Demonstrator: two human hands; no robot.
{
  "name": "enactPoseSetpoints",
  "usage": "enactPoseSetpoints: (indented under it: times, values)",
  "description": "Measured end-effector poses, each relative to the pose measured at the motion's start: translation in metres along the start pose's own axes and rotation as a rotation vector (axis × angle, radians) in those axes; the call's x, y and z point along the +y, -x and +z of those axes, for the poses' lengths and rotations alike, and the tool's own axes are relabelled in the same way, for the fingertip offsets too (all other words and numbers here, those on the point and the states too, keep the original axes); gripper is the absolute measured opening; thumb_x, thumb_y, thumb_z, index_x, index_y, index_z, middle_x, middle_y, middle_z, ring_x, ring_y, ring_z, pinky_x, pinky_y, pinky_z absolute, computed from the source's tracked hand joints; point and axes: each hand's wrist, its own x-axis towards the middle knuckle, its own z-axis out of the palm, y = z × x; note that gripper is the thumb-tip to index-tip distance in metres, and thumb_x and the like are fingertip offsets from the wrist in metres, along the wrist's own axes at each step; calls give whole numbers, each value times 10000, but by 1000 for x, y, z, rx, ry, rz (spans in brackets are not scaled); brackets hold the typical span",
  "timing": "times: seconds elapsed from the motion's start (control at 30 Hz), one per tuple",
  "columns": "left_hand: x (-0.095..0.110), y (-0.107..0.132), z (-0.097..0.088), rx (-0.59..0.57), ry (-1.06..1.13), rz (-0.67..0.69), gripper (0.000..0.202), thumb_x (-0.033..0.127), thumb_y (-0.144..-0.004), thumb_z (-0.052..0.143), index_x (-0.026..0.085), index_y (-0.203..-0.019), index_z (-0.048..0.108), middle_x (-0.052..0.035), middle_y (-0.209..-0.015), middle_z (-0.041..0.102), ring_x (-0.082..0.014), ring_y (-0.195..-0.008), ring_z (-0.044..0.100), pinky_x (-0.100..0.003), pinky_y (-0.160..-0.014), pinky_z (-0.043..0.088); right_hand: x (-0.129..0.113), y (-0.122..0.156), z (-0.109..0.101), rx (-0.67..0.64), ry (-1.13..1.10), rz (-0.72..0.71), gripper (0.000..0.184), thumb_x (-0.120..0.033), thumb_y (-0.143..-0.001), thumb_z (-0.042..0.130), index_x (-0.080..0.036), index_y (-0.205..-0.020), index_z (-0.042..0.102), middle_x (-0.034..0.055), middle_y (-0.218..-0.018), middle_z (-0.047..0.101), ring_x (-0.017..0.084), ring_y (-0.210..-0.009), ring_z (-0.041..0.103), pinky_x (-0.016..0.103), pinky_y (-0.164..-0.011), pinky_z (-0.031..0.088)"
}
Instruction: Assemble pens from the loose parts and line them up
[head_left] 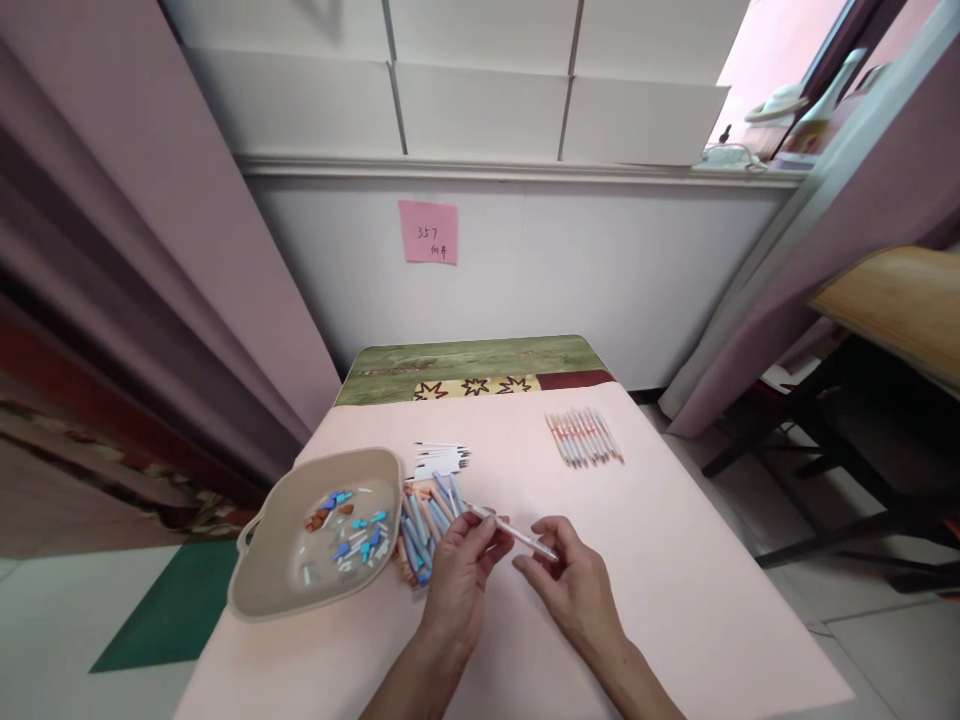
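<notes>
My left hand [459, 580] and my right hand [574, 585] are close together above the pink table [675, 600]. Both pinch one slim white pen [514, 533] that lies slanted between them, the left fingers at its upper end, the right at its lower end. Just left of my left hand lies a heap of blue and orange pen barrels [424, 520]. A beige tray [262, 590] beside the heap holds several small blue, orange and white parts. A bundle of thin white refills [441, 458] lies behind the heap.
A row of finished pens [586, 438] lies at the table's far right. A green patterned cloth [472, 365] covers the far end. A pink note [427, 232] sticks to the white wall. A wooden desk and dark chair legs [862, 440] stand to the right.
</notes>
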Motion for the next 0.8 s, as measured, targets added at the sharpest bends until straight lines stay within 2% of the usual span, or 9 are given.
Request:
enactPoseSetpoints:
  times: [0.07,0.13,0.23,0.33,0.43,0.6,0.7,0.73,0.8]
  values:
    - [-1,1,-1,-14,-5,3,223,236,-648,797,138,-793,659,-45,-801,692,-149,-778,639,-293,-774,519,2,1,2,3,-16,13,311,-507,-841,582,-197,-823,608,-27,-597,578,118,-504,524,206,-496,379]
    - [-3,1,-2,-28,-17,5,214,244,-664,787,138,-796,657,-45,-803,691,-143,-763,636,-289,-766,516,5,2,3,-47,-79,61,411,-537,-900,470,-190,-724,603,-14,-563,575,115,-473,525,209,-487,387]
    - [-6,2,-3,-37,-36,10,207,252,-673,781,135,-786,653,-46,-790,687,-134,-725,625,-279,-736,512,8,3,4,-107,-169,113,516,-568,-927,380,-179,-682,614,0,-547,581,114,-443,526,216,-480,403]
    - [-7,3,-2,-33,-40,22,212,254,-667,781,132,-781,652,-46,-775,681,-136,-712,620,-286,-729,511,9,3,3,-71,-136,80,409,-559,-874,510,-186,-745,617,-12,-578,571,117,-492,518,211,-483,384]
    - [-7,6,-1,-50,-58,45,203,263,-678,771,136,-771,644,-43,-759,673,-140,-711,619,-290,-728,507,9,4,3,-37,-126,83,376,-548,-829,586,-194,-706,559,-30,-556,523,115,-505,492,209,-476,365]
    - [-10,8,2,-113,-170,156,168,285,-753,708,148,-800,622,-33,-754,657,-140,-703,617,-303,-748,509,9,5,5,-208,-411,217,448,-597,-845,526,-184,-672,526,-20,-530,538,106,-443,493,220,-457,384]
    - [-10,11,-2,-106,-364,332,126,278,-823,632,159,-861,618,-48,-801,671,-160,-744,638,-322,-754,526,13,2,6,-222,-510,229,423,-590,-822,573,-174,-744,567,-2,-615,587,104,-494,525,220,-491,410]
    - [-9,12,-4,-111,-481,453,103,258,-845,604,167,-891,620,-55,-831,681,-168,-774,648,-326,-758,531,15,1,5,-180,-520,238,410,-586,-804,601,-176,-825,593,11,-693,615,113,-551,555,221,-514,427]
    - [-4,14,-10,-177,-794,824,137,182,-869,561,189,-987,630,-70,-922,703,-182,-872,659,-342,-816,529,20,0,2,-77,-531,283,446,-593,-780,629,-189,-967,606,31,-819,636,128,-646,583,216,-535,438]
